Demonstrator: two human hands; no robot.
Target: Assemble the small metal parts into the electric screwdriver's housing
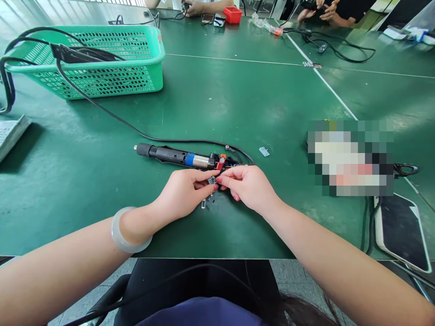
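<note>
Between my two hands, near the front edge of the green table, is a small metallic part (212, 180). My left hand (186, 191) pinches it from the left between thumb and finger. From the right, the fingertips of my right hand (245, 184) are pressed together at the same part. Just beyond the hands lies an opened black tool (173, 155) with a blue band, a silver section and a red piece (220, 162). Its right end is partly hidden. Small bits, one a metal clip (203, 204), lie below my left fingertips.
A green basket (112, 74) with black cables stands back left; one cable (136, 129) runs to the tool. A small plate (264, 151) lies right of it. A phone (403, 228) rests at right, near a blurred patch. Other people's hands (195, 7) work across the table (238, 104).
</note>
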